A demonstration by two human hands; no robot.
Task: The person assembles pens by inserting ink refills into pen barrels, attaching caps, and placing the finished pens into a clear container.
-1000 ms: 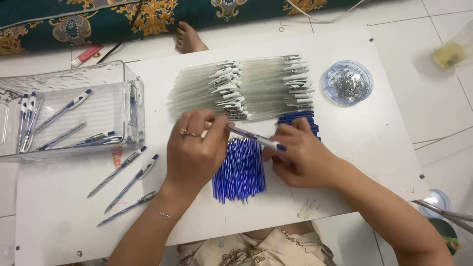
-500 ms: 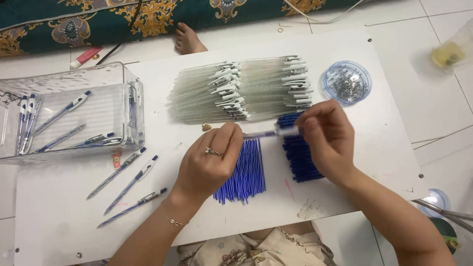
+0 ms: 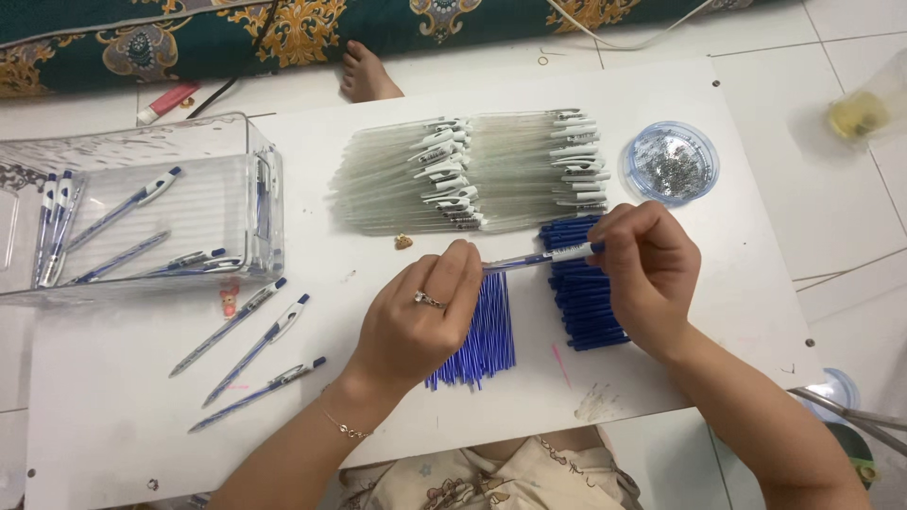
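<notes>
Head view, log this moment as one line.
left hand: holds pen | right hand: on pen's end | refills: under hands

Head view: worn on the head, looking steeply down on the white bench [image 3: 123, 378].
Facing: far edge towards the patterned fabric [image 3: 283, 33].
Range: close, at arm's reach.

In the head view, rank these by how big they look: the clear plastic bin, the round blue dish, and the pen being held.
1. clear plastic bin, largest by far.
2. round blue dish.
3. pen between left hand and right hand: longer than the dish, but thinner.
</notes>
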